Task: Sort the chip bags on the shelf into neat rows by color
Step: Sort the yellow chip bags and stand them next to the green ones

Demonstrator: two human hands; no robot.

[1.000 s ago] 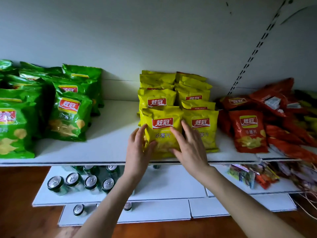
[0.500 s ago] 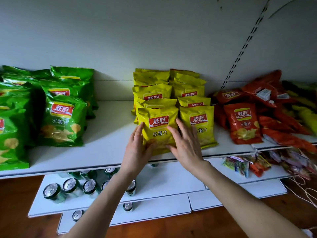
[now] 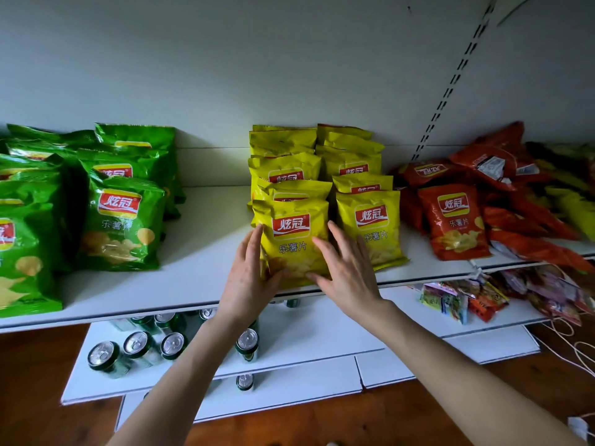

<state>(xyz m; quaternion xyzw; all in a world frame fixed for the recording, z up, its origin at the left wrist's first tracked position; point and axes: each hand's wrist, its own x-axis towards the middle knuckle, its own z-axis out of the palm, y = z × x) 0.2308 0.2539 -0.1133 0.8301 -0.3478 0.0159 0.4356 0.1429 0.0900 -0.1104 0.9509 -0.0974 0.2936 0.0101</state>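
A front yellow chip bag (image 3: 291,233) stands at the shelf's front edge, heading the left of two yellow rows (image 3: 349,162). My left hand (image 3: 248,278) lies against its left side with straight fingers and the thumb under its lower edge. My right hand (image 3: 346,272) presses its right side with spread straight fingers. A second yellow front bag (image 3: 370,226) stands just right. Green bags (image 3: 120,223) fill the shelf's left end in rows. Red bags (image 3: 454,220) lie at the right, one upright in front and several heaped behind.
The white shelf (image 3: 206,252) has bare board between the green and yellow groups. Below it a lower shelf holds several green cans (image 3: 138,346) and small mixed snack packets (image 3: 463,300). White cords (image 3: 576,346) trail over the wooden floor at the right.
Both hands have stayed on the front yellow bag, which has slid slightly back into line with its row. The camera has shifted a little, so the shelf sits further left in view.
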